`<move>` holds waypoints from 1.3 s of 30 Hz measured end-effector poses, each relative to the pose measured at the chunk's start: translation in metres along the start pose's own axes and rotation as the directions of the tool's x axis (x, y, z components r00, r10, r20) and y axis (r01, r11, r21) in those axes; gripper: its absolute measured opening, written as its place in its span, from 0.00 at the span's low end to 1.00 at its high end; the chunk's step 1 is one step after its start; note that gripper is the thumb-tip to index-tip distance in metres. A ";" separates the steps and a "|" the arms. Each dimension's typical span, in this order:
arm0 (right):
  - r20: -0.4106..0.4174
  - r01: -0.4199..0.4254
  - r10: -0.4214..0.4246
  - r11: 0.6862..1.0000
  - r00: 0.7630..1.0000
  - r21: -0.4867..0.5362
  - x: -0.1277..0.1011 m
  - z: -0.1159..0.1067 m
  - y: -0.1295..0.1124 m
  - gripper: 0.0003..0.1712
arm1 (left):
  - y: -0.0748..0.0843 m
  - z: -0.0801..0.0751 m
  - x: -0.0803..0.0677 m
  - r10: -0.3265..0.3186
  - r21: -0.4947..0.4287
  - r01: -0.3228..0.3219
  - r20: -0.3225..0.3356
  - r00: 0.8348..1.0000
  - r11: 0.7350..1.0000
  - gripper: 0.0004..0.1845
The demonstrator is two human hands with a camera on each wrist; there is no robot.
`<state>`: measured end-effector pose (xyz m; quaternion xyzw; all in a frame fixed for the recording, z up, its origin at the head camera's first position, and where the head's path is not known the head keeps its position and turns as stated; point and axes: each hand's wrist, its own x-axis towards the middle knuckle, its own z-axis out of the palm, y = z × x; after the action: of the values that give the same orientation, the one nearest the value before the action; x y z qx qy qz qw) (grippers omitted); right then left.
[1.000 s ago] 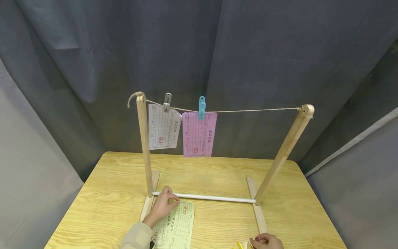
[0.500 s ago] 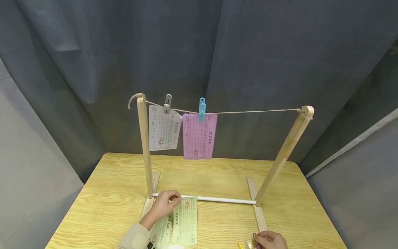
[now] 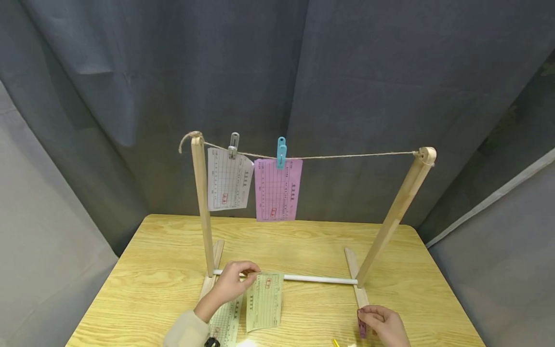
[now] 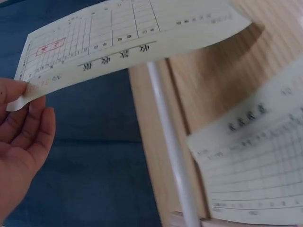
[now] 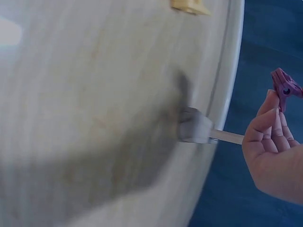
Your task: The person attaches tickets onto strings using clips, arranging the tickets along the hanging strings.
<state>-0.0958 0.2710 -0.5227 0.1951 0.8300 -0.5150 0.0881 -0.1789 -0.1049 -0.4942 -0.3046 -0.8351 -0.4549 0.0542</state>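
Note:
My left hand (image 3: 234,283) pinches a pale yellow-green printed slip (image 3: 265,303) by its far left corner. In the left wrist view that slip (image 4: 109,42) is raised over the table and bends a little. A second green slip (image 3: 227,320) lies partly under my left forearm. At the right, my right hand (image 3: 386,325) pinches a purple clothespin (image 5: 284,87) between thumb and fingers. Ahead, a white slip (image 3: 227,185) hangs from a string (image 3: 355,155) by a grey clothespin (image 3: 233,144). Beside it hangs a pink slip (image 3: 277,193) under a blue clothespin (image 3: 281,153).
Two wooden posts, left (image 3: 201,202) and right (image 3: 396,212), carry the string. A white rod (image 3: 321,278) joins their feet low over the wooden table (image 3: 303,241). Near the front edge lies something yellow (image 3: 336,343). Grey curtains (image 3: 368,72) surround the table.
My left hand has lifted the upper green slip off the other one and carried it right. My right hand has picked up the purple clothespin and moved slightly right and forward.

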 end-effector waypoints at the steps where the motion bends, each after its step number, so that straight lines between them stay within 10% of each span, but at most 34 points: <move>1: -0.002 0.013 -0.013 1.000 1.000 0.007 0.000 -0.002 -0.004 0.21 | 0.002 -0.001 0.001 0.005 -0.012 -0.005 -0.008 1.000 1.000 0.07; 26: -0.047 0.338 -0.346 0.864 0.937 0.373 -0.015 -0.021 -0.095 0.10 | 0.091 -0.017 0.054 -0.033 -0.239 0.004 -0.119 0.992 0.971 0.06; 39: -0.068 0.558 -0.602 0.685 0.796 0.468 -0.014 -0.026 -0.136 0.14 | 0.121 -0.026 0.082 0.075 -0.313 -0.152 -0.246 0.966 0.938 0.06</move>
<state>-0.1377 0.2373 -0.3949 -0.0860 0.6952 -0.7078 -0.0913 -0.1822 -0.0395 -0.3614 -0.3027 -0.7164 -0.6161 0.1252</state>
